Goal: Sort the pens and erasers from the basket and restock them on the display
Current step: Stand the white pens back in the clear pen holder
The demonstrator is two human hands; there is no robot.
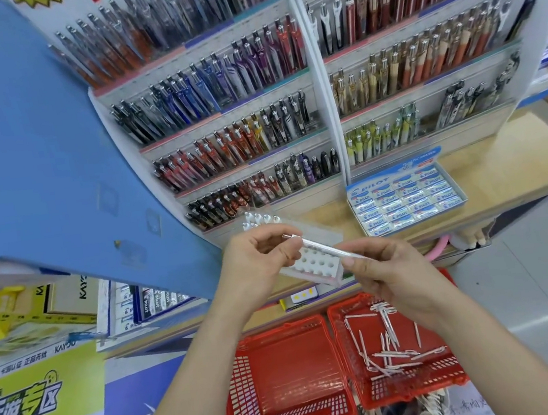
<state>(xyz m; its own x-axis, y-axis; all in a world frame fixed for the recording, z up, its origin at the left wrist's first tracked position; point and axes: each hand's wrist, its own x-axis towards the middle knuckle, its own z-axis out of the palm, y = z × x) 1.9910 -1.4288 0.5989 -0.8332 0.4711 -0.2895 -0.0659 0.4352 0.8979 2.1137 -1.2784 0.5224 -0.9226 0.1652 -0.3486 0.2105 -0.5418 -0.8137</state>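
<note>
Head view: shop aisle, grey tiled floor (533, 279) at right, wooden bench (501, 158) running under a tiered pen display (318, 74). Display rows packed with upright pens, dark and blue at left, red and tan at right. Big blue panel (34, 150) blocks the left side.

Both hands share one slim white pen (325, 245), held level and slightly tilted above a clear pen holder block (314, 264) with rows of round holes, a few white pens standing at its far end. Left hand (258, 261) closed, pinching the clip end; right hand (387, 269) closed, pinching the other end.

Two red baskets on the floor below: left basket (286, 378) shows only bare mesh, right basket (403, 346) holds a loose scatter of white pens (389, 341).

Eraser box (403, 200) on the bench right of the holder, full of blue-and-white sleeved erasers, each marked "PILOT"; box lip also reads "PILOT". Lower left: yellow cartons and a yellow sign (31, 406) marked "KAYOU", plus Chinese characters. Small packs marked "PILOT" under the blue panel.
</note>
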